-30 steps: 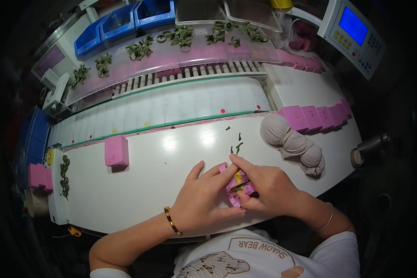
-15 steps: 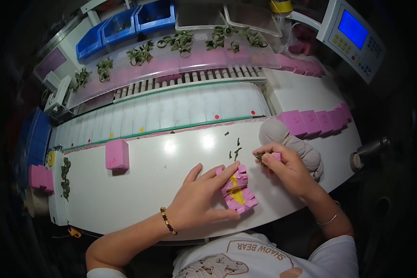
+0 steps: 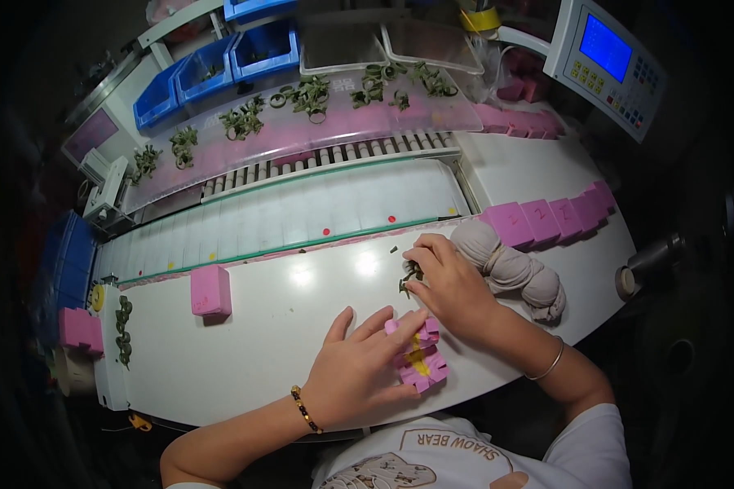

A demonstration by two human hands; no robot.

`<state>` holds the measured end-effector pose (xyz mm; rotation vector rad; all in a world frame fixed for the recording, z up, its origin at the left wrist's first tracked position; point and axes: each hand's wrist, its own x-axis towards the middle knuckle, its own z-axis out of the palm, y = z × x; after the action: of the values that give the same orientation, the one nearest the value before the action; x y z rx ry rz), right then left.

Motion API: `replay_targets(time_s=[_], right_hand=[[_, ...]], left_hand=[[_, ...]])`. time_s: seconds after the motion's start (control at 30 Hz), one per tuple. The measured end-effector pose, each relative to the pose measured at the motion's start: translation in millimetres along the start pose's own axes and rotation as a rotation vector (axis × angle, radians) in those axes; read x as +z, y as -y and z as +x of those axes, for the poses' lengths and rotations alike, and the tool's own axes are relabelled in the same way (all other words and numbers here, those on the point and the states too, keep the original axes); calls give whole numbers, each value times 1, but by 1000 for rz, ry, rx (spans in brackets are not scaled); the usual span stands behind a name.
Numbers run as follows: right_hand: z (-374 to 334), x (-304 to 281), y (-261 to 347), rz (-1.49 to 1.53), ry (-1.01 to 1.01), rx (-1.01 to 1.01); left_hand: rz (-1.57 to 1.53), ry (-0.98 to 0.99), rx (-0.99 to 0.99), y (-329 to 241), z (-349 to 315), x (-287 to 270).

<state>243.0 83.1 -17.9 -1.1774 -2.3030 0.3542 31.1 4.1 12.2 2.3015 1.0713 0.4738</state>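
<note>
At the near middle of the table lies a pink notched block (image 3: pixel 424 376) with yellow stuff along its middle. My left hand (image 3: pixel 355 359) rests on it, index finger across its top and thumb along its near side, steadying it. Just beyond the block, my right hand (image 3: pixel 457 285) is down at the table with its fingers closed around small dark green strips (image 3: pixel 405 285); how many are in the fingers is hidden. A lone green bit (image 3: pixel 394 249) lies just past that hand. Beside its fingers is a knotted grey cloth (image 3: pixel 497 265).
A pink block (image 3: pixel 210 291) stands at the left, near a row of green curls (image 3: pixel 124 330). Several pink blocks (image 3: pixel 538 218) line the right. Farther back are a white segmented belt (image 3: pixel 302 204), rollers (image 3: pixel 351 152), blue bins (image 3: pixel 265 50) and a control panel (image 3: pixel 607 65).
My right hand has moved left and away from me, from beside the block to the green strips. The left hand still holds the block. Dots on the belt have shifted left.
</note>
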Motion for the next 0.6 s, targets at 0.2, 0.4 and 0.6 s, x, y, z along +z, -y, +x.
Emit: replay_targets(time_s=[0.2,0.4,0.6], right_hand=[[-8,-56,8,-241,-161,-47],[-34,-85,-18,-208,102,172],[-28,-88,-13,-337,30,23]], left_hand=[[35,-45,11,0,8,0],[-153,127,-110,20,21,-18],[-183,150,-108,26,26,-15]])
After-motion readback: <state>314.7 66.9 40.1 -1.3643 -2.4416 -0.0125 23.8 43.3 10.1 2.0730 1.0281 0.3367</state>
